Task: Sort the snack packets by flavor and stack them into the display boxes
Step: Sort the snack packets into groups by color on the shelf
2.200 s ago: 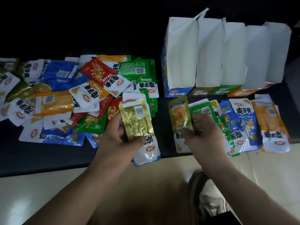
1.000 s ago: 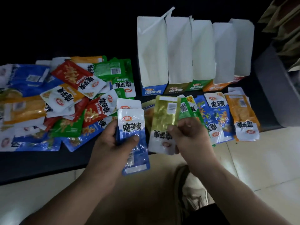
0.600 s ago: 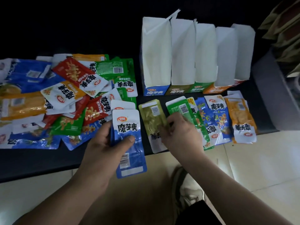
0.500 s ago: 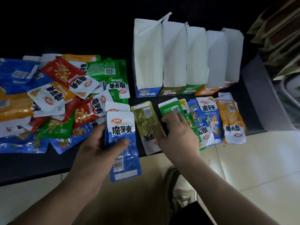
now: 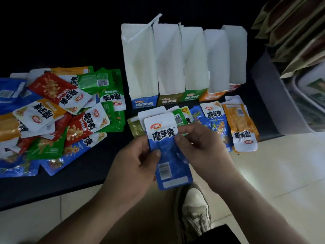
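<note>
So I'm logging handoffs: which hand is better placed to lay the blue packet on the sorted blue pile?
Probably the right hand: it pinches the blue packet too, and the blue pile lies just beyond it; the left hand sits farther away.

Blue packet point(image 5: 168, 155) held in both hands: glossy plastic film, crinkled, catching light over the lower blue part; top panel white, printed, smoother. Loose pile of packets point(image 5: 58, 117) at left: same shiny film, red, green, orange, blue, with white printed ends and wrinkled highlights. Orange packet point(image 5: 241, 127) at right: glossy, slightly translucent over its contents. Display boxes point(image 5: 182, 62): thin card, inner faces plain white and matt, lower fronts colour-printed with a faint sheen. Surface point(image 5: 70, 182): black, matt, no reflections. Floor point(image 5: 281, 173): pale tiles, smooth, mildly glossy. Shoe point(image 5: 195, 208): off-white, looks like cloth or mesh, dull.
</note>
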Motion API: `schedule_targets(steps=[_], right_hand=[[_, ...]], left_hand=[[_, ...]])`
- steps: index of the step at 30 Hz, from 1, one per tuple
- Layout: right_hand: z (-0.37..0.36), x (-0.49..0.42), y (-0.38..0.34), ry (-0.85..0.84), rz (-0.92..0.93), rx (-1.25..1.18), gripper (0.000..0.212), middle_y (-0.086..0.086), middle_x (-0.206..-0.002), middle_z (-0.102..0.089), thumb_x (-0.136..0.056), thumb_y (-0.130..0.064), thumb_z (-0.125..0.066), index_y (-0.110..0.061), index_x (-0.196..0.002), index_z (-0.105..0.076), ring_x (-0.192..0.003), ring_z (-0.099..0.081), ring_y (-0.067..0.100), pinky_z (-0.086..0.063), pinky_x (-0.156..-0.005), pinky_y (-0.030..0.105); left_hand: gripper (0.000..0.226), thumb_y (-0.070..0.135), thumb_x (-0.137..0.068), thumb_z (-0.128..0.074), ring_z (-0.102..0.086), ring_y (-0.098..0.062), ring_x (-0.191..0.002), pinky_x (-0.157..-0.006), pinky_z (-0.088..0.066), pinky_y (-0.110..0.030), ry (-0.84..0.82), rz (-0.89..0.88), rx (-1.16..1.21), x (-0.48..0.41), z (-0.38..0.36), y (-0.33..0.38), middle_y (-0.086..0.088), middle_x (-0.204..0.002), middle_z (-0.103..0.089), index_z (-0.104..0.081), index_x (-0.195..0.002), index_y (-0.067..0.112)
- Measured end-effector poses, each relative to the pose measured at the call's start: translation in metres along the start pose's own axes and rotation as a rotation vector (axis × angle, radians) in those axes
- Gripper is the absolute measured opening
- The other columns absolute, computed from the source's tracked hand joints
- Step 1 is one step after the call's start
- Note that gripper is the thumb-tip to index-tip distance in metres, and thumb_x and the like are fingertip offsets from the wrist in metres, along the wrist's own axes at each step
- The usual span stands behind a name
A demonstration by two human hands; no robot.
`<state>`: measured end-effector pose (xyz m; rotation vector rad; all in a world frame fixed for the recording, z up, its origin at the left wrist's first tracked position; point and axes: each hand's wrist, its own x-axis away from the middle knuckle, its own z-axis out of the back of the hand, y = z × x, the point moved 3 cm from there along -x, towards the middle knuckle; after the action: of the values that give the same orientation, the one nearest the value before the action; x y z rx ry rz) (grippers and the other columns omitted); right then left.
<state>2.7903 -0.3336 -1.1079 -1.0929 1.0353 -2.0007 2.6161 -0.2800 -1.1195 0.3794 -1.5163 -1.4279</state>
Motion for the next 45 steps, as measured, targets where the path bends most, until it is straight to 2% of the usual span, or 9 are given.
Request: schedule_targets(steps=[5, 9, 13, 19, 23, 26, 33, 39, 45], right_hand=[[0.023, 0.004, 0.005, -0.057, -0.035, -0.094, 0.036, -0.007, -0.098, -0.078, -0.095, -0.004, -0.07, -0.031, -0.116, -0.064, -0.091, -0.075, 0.007, -0.064, -0.07, 0.031], [0.054, 0.0, 0.021, 0.1, -0.094, -0.16, 0.046, 0.0, -0.1, -0.077, -0.093, 0.001, -0.069, -0.032, -0.123, -0.062, -0.091, -0.076, 0.018, -0.065, -0.076, 0.047], [0.101, -0.017, 0.032, 0.355, -0.072, -0.048, 0.044, -0.004, -0.095, -0.074, -0.093, 0.002, -0.065, -0.034, -0.119, -0.063, -0.085, -0.074, 0.016, -0.064, -0.072, 0.049], [0.122, -0.035, 0.047, 0.46, -0.183, -0.104, 0.025, -0.006, -0.095, -0.068, -0.099, -0.001, -0.051, -0.025, -0.105, -0.057, -0.083, -0.065, 0.014, -0.055, -0.054, 0.03], [0.118, -0.042, 0.053, 0.429, -0.204, -0.048, 0.026, -0.014, -0.101, -0.064, -0.101, -0.005, -0.05, -0.029, -0.112, -0.055, -0.09, -0.062, 0.013, -0.064, -0.069, 0.047], [0.113, -0.05, 0.049, 0.387, -0.157, 0.06, 0.027, -0.011, -0.103, -0.07, -0.098, -0.007, -0.053, -0.035, -0.1, -0.054, -0.094, -0.068, 0.02, -0.064, -0.071, 0.052], [0.109, -0.059, 0.042, 0.443, 0.014, 0.651, 0.008, -0.005, -0.083, -0.06, -0.098, -0.022, -0.061, -0.027, -0.103, -0.065, -0.076, -0.054, 0.025, -0.047, -0.062, 0.035], [0.11, -0.057, 0.046, 0.559, 0.292, 0.594, 0.014, 0.005, -0.075, -0.072, -0.089, -0.005, -0.067, -0.016, -0.084, -0.074, -0.063, -0.064, 0.028, -0.042, -0.051, 0.025], [0.116, -0.052, 0.052, 0.6, 0.161, 0.509, 0.013, -0.004, -0.075, -0.069, -0.091, -0.01, -0.065, -0.021, -0.085, -0.067, -0.07, -0.063, 0.02, -0.041, -0.058, 0.026]], left_hand=[[0.021, 0.024, -0.105, -0.054, -0.075, -0.004, -0.09, -0.067, -0.062, -0.028, -0.034, -0.066, -0.059, -0.007, -0.028, 0.01, 0.019, -0.105, -0.076, -0.066, -0.118, 0.036], [0.03, 0.03, -0.105, -0.053, -0.072, -0.007, -0.083, -0.077, -0.061, -0.049, -0.165, -0.15, -0.255, -0.019, -0.056, 0.018, 0.014, -0.097, -0.075, -0.057, -0.129, 0.048], [0.053, 0.034, -0.101, -0.062, -0.065, 0.004, -0.091, -0.075, -0.054, -0.025, -0.221, -0.168, -0.392, -0.031, -0.073, 0.026, 0.029, -0.102, -0.065, -0.043, -0.149, 0.046], [0.048, 0.033, -0.101, -0.062, -0.066, 0.003, -0.095, -0.086, -0.057, -0.032, -0.22, -0.123, -0.378, -0.034, -0.077, 0.021, 0.03, -0.105, -0.065, -0.047, -0.145, 0.048], [0.044, 0.03, -0.102, -0.061, -0.068, -0.002, -0.093, -0.086, -0.058, -0.034, -0.219, -0.086, -0.353, -0.033, -0.078, 0.016, 0.031, -0.109, -0.065, -0.051, -0.141, 0.046], [0.036, 0.03, -0.101, -0.062, -0.068, -0.002, -0.093, -0.08, -0.056, -0.028, -0.218, -0.083, -0.34, -0.031, -0.078, 0.014, 0.035, -0.11, -0.063, -0.057, -0.133, 0.045], [0.027, 0.036, -0.099, -0.063, -0.066, 0.0, -0.093, -0.078, -0.057, -0.026, -0.164, -0.103, -0.347, -0.029, -0.064, 0.006, 0.03, -0.109, -0.065, -0.063, -0.124, 0.045], [0.02, 0.03, -0.1, -0.064, -0.059, 0.014, -0.095, -0.068, -0.046, -0.005, -0.135, -0.113, -0.321, -0.027, -0.057, 0.002, 0.039, -0.104, -0.058, -0.067, -0.118, 0.04], [0.021, 0.029, -0.1, -0.065, -0.058, 0.017, -0.086, -0.064, -0.045, -0.004, -0.125, -0.126, -0.306, -0.027, -0.055, 0.001, 0.043, -0.096, -0.057, -0.068, -0.119, 0.039]])
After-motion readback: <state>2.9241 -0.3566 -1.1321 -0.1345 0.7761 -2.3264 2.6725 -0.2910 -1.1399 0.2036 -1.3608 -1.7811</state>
